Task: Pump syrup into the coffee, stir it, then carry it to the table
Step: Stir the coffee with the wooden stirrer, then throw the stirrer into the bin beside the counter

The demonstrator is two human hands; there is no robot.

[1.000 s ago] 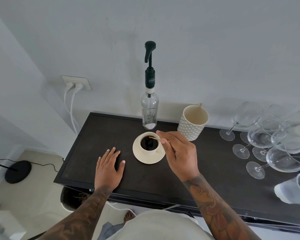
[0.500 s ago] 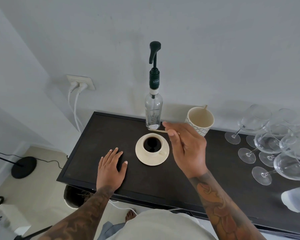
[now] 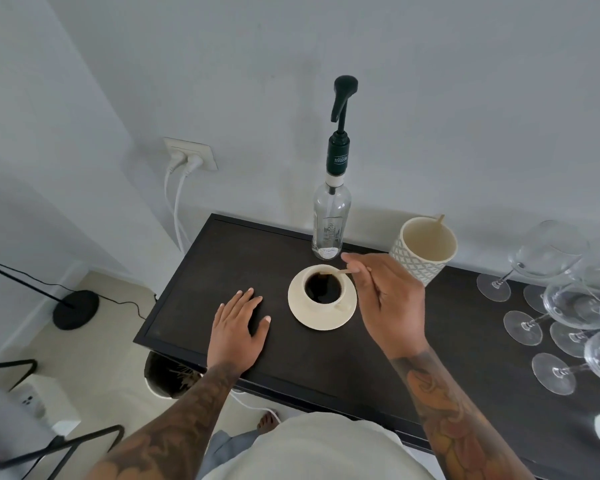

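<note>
- A full espresso cup (image 3: pixel 323 289) of black coffee sits on its cream saucer (image 3: pixel 340 320) near the middle of a dark bench (image 3: pixel 222 251), just in front of a clear syrup bottle with a tall dark pump (image 3: pixel 331 221) standing at the wall.
- The person's right hand (image 3: pixel 388 306) hovers just to the cup's right, its fingers (image 3: pixel 355 266) pinching a thin wooden stir stick (image 3: pixel 338 271) whose far end reaches over the rim above the coffee; whether the tip touches the liquid cannot be told.
- The left hand (image 3: pixel 238 329) lies flat on the bench to the left of the saucer, fingers spread, apart from it and holding nothing.
- The cup looks small, light and breakable, filled close to the brim and likely to slop; the saucer's rim seems the steadier hold for carrying, with the small handle (image 3: pixel 340 307) facing the person.
- The stick appears light and slightly flexible.
- A patterned mug (image 3: pixel 420 268) holding another stick, and wine glasses (image 3: pixel 548 258), stand to the right.
</note>
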